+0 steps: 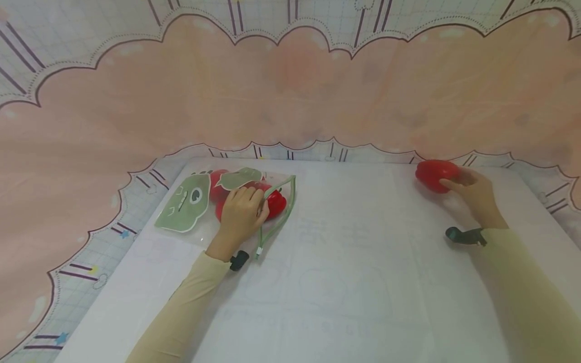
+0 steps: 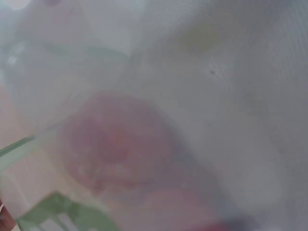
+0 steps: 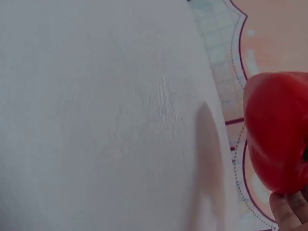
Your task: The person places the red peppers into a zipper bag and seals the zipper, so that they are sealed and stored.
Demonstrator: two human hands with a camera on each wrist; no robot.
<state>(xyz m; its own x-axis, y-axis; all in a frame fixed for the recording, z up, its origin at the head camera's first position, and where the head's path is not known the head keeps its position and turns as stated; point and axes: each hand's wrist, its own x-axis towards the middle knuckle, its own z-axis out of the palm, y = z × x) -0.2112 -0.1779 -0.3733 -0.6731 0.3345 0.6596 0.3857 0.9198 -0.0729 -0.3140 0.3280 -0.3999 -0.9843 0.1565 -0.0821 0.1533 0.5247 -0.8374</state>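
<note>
My left hand (image 1: 242, 212) grips a clear plastic drawstring bag (image 1: 181, 209) near its mouth, fingers curled. Green leaf shapes and an eye are printed on the bag, and a green cord (image 1: 290, 206) loops at its right end. Inside lie red peppers (image 1: 276, 204), partly hidden by the hand and the print; through the plastic in the left wrist view one appears as a hazy red shape (image 2: 115, 139). Far to the right, my right hand (image 1: 476, 194) holds a glossy red bell pepper (image 1: 433, 175). In the right wrist view fingers (image 3: 288, 211) touch this pepper's lower side (image 3: 276, 132).
Both hands are over a table with a white cover (image 1: 354, 282). Behind it hangs a peach and pale-blue patterned cloth (image 1: 299, 96), which also borders the table's sides. A dark wrist camera (image 1: 465, 236) is strapped on the right wrist, another (image 1: 239, 260) on the left.
</note>
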